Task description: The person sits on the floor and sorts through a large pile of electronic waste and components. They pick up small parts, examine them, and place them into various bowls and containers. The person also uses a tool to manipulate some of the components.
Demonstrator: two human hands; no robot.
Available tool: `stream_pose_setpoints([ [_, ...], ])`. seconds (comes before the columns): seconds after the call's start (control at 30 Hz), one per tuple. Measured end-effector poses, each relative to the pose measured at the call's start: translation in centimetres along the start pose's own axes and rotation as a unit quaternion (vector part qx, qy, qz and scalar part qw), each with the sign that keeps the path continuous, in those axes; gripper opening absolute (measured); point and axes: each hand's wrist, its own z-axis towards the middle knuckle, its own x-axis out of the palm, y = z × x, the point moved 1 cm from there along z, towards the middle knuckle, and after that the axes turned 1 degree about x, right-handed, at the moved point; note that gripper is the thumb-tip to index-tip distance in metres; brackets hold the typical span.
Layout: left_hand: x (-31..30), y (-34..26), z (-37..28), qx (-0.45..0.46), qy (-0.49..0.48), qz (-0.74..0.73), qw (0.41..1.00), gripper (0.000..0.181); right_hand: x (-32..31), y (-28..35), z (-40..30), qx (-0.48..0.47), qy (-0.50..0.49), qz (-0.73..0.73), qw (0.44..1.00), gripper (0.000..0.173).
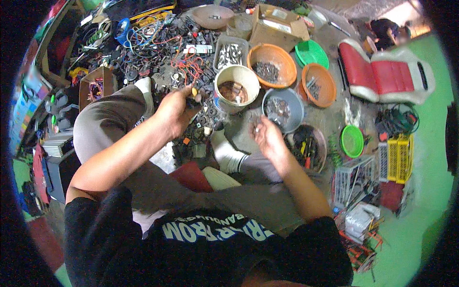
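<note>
My left hand (174, 109) is over the scrap heap, thumb and fingers closed around a small dark part with a yellow piece (194, 92) at its tip. Blur and the fingers hide most of that part. Just right of it stands a white bucket (254, 73) holding copper-coloured and pale metal pieces. My right hand (269, 140) is palm up with curled fingers, close to the near side of a grey bucket (302, 116) of shiny scrap. A small pale piece (257, 130) shows at its fingertips.
Orange basins (290, 59) (331, 80) with small metal parts, a clear tub (217, 59) and a cardboard box (265, 36) stand beyond the buckets. Mixed electronic scrap (143, 66) covers the floor at left. A tool container (321, 143) and red-white seat (391, 75) lie right. Another person (385, 32) is far right.
</note>
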Motion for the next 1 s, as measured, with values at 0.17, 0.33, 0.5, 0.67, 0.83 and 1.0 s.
stream_pose_setpoints([
  [0.17, -2.5, -1.5, -2.3, 0.019, 0.035, 0.000, 0.999, 0.027, -2.7, -4.0, 2.5, 0.147, 0.074, 0.010, 0.986, 0.023],
  [0.33, -5.2, -3.2, -3.4, 0.058, 0.000, -0.025, 0.998, 0.023, 1.8, -6.1, 3.7, 0.193, 0.047, 0.066, 0.978, 0.019],
  [0.5, -8.1, -4.7, -3.3, 0.049, -0.003, -0.040, 0.998, 0.028, 10.3, -6.4, 8.9, 0.166, 0.061, 0.192, 0.965, 0.017],
  [0.67, -10.3, -6.0, -3.9, 0.078, -0.026, -0.072, 0.994, 0.029, 19.3, -2.3, 18.7, 0.049, 0.061, 0.183, 0.980, 0.019],
  [0.83, -12.5, -6.9, -3.0, 0.054, -0.047, -0.090, 0.993, 0.022, 21.4, 4.1, 36.4, 0.068, -0.092, 0.266, 0.957, 0.042],
  [1.0, -14.2, -7.7, -3.9, 0.078, -0.061, -0.098, 0.990, 0.021, 30.9, 11.0, 40.8, -0.155, 0.063, 0.224, 0.960, 0.047],
])
